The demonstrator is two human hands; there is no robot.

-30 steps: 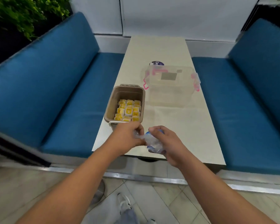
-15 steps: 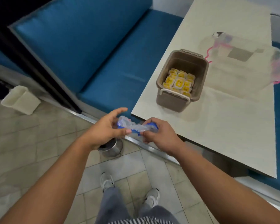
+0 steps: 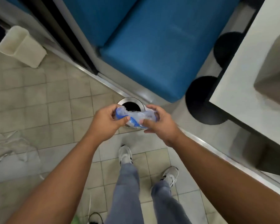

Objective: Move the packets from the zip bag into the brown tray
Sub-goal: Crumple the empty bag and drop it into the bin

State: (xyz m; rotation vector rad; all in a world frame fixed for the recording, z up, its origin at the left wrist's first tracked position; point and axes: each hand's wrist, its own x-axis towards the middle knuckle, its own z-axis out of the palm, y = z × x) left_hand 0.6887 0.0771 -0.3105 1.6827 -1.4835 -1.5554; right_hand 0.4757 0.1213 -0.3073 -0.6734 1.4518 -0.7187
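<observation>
both hands: left hand [image 3: 106, 122] | right hand [image 3: 158, 122] | pinching crumpled zip bag [image 3: 134, 116] between them, over bin [image 3: 131, 106]

1. The zip bag [image 3: 134, 116], held over the near edge of the desk [image 3: 242, 78] a second ago, now hangs off the desk, above the floor [image 3: 55, 102] and right over the round metal bin [image 3: 131, 101].
2. The left hand [image 3: 106, 120] and right hand [image 3: 160, 122] have moved with it. Each grips one end, with the bag bunched between them.
3. The brown tray [image 3: 275, 75] now sits at the right edge of the view, blurred and cut off, and its packets no longer show.
4. The clear box has left the view.
</observation>
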